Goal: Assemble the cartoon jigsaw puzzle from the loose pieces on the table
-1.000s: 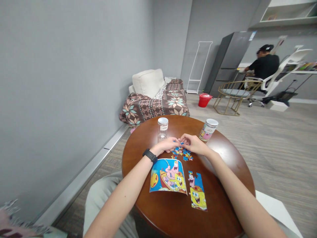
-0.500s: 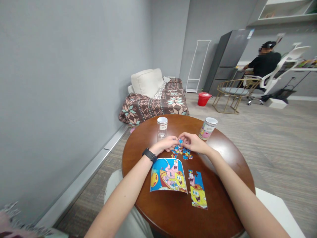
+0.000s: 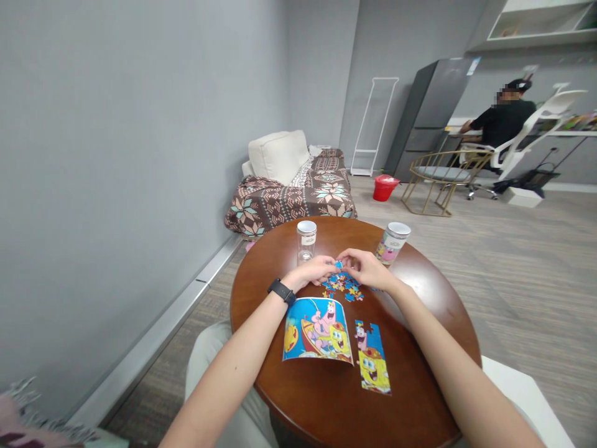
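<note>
Shifted since the earlier frame: seated person in black (image 3: pixel 508 124), now nearer the back of the white office chair (image 3: pixel 557 102). Round brown wooden desk (image 3: pixel 321 398), bearing the rest. Curved glossy picture sheet (image 3: pixel 317 330), near left. Left hand (image 3: pixel 317 270) and right hand (image 3: pixel 368 269), fingertips meeting. Partly joined cardboard puzzle strip (image 3: pixel 374 367), right of sheet. Multicoloured loose-piece pile (image 3: pixel 342 287), below hands. Small blue jigsaw piece (image 3: pixel 338 264), apparently pinched by both hands' fingers. Step judged: selecting; next move would call for matching piece to strip.
</note>
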`<state>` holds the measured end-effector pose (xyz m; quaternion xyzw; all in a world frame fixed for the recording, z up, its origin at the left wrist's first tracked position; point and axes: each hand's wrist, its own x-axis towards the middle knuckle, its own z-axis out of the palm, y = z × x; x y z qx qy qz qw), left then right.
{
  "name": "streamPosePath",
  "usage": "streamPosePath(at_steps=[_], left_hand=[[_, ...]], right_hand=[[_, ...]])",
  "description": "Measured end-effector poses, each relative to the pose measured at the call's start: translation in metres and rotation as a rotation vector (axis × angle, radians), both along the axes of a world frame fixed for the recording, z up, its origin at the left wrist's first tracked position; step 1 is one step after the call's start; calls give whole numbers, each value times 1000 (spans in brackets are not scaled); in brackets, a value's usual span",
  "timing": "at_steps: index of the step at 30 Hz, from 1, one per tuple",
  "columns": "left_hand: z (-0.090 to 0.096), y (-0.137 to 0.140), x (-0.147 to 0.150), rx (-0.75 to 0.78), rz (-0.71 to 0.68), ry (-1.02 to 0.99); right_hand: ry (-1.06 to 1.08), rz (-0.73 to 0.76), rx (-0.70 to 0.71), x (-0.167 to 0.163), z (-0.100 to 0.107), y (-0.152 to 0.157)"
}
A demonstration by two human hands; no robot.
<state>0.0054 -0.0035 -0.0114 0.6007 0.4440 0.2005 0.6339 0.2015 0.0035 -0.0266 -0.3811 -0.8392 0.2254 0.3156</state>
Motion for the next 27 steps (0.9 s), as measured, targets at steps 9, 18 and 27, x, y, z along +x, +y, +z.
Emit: streamPosePath(at_steps=[9, 18, 27], left_hand=[[-7, 4, -1, 4, -32, -4], [-10, 9, -3, 10, -13, -28], [-12, 9, -2, 13, -24, -28]], right_hand=[[-2, -4, 15, -1, 2, -1], [12, -19, -8, 2, 2, 0], [-13, -34, -20, 2, 3, -1]])
